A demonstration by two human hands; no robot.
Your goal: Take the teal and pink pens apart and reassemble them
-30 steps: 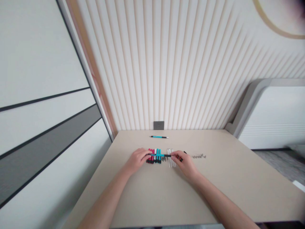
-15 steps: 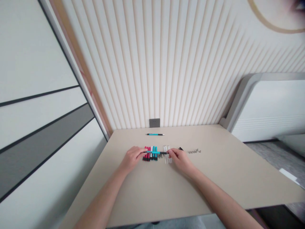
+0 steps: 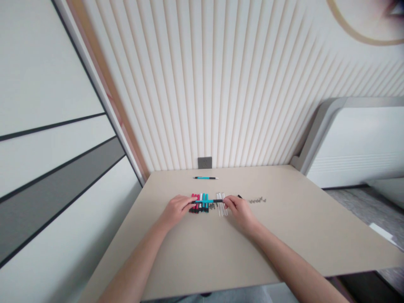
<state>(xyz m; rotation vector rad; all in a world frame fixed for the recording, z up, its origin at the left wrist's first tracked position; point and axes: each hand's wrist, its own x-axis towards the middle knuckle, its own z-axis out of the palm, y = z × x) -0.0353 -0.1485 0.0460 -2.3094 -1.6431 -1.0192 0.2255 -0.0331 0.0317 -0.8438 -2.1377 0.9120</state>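
Observation:
A blue-and-black pen [image 3: 206, 201] is held level between my two hands, above a row of pen parts. My left hand [image 3: 177, 209] pinches its left end; the fingers of my right hand [image 3: 239, 210] are closed at its black right end, where the tip is hidden. Below the pen lie several red, white and blue pen barrels [image 3: 198, 209] with black ends. Small dark pieces [image 3: 211, 206] sit just right of them. Several thin white refills [image 3: 220, 211] lie side by side, partly behind my right fingers.
Another blue-and-black pen [image 3: 205, 178] lies near the wall, below a dark socket [image 3: 205, 163]. Small grey springs or coils [image 3: 257, 200] form a row right of my right hand, and a black piece [image 3: 240, 196] shows behind it. The beige table [image 3: 189, 261] meets a ribbed wall.
The view has shifted, so the table sits a little further left and higher. Both hands keep hold of the pen; its blue barrel looks slightly turned between the fingers.

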